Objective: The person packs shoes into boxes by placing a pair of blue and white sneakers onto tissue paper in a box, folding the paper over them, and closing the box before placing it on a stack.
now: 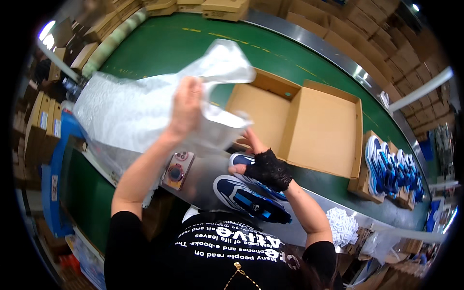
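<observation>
A translucent white wrapping sheet [130, 106] spreads over the left of the bench, its near end lifted and blurred. My left hand [186, 107] is closed around a bunched part of it. My right hand [258, 162], in a black lace fingerless glove, hovers over a pair of navy-and-white sneakers [251, 203] near the bench's front edge. Its fingers are spread; the fingertips are at the sheet's loose edge, and the thumb is over the farther shoe. Whether they touch is unclear. Beyond that hand lies an opened brown shoebox [324, 128], its inside showing bare cardboard.
A phone [178, 170] lies on the metal bench edge by the sheet. More blue-and-white sneakers [382, 166] stand on boxes at the right. A white crumpled bundle [342, 226] sits at the front right. Shoeboxes [224, 8] line the far end of the green surface [164, 46].
</observation>
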`<act>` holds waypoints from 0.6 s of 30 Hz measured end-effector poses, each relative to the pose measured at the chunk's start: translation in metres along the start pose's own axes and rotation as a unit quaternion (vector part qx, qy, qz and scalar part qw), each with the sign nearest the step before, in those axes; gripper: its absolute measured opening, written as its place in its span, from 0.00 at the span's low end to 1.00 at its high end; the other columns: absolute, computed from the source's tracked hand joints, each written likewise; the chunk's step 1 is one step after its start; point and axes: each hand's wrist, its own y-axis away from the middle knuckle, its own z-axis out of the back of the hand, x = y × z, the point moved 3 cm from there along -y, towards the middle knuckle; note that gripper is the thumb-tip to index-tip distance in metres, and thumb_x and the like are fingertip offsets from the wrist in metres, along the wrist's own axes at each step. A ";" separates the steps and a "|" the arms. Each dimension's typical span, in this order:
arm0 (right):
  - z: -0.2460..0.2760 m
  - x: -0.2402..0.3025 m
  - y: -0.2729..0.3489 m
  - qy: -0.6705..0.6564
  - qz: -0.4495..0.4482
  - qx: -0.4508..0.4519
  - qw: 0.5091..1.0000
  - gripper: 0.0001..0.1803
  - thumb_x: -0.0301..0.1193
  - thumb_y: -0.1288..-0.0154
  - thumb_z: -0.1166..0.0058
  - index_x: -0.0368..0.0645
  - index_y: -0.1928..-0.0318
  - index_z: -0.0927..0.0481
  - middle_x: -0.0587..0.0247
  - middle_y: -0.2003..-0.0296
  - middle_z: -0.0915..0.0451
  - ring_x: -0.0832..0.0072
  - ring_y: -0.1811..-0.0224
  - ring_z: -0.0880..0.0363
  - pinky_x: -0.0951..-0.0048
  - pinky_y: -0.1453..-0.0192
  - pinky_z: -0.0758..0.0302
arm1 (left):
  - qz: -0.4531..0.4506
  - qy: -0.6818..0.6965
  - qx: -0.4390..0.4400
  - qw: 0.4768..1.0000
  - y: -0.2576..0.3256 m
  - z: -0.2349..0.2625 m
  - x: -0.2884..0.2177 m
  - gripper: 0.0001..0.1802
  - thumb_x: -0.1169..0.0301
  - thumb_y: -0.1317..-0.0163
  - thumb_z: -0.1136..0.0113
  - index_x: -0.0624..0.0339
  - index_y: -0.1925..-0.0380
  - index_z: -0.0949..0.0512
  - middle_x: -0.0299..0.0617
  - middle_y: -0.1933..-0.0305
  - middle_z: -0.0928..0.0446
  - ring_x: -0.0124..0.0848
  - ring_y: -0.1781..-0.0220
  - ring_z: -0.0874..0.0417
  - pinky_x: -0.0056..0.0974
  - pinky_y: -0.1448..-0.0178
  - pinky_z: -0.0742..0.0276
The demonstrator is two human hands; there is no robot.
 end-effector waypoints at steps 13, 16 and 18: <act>0.230 -0.126 0.163 -0.172 -0.145 -0.696 0.682 0.24 0.30 0.58 0.36 0.40 0.56 0.27 0.63 0.64 0.25 0.71 0.64 0.26 0.72 0.62 0.27 | -0.259 -0.297 0.257 0.882 0.043 -0.146 0.008 0.29 0.53 0.47 0.49 0.59 0.49 0.34 0.55 0.43 0.40 0.47 0.36 0.46 0.60 0.39 0.54; 0.264 -0.153 0.231 0.048 -0.169 -0.736 0.654 0.21 0.31 0.57 0.38 0.39 0.59 0.27 0.60 0.64 0.24 0.68 0.65 0.25 0.67 0.65 0.25 | -0.257 -0.371 0.254 0.855 0.047 -0.131 0.064 0.29 0.50 0.48 0.50 0.54 0.48 0.33 0.53 0.41 0.41 0.46 0.35 0.48 0.64 0.39 0.59; 0.262 -0.139 0.235 -0.231 -0.114 -0.786 0.562 0.18 0.31 0.53 0.41 0.39 0.60 0.27 0.59 0.65 0.24 0.65 0.63 0.25 0.65 0.65 0.25 | -0.198 -0.430 0.255 0.843 0.041 -0.114 0.095 0.31 0.48 0.48 0.51 0.53 0.47 0.34 0.54 0.40 0.43 0.46 0.35 0.49 0.65 0.40 0.60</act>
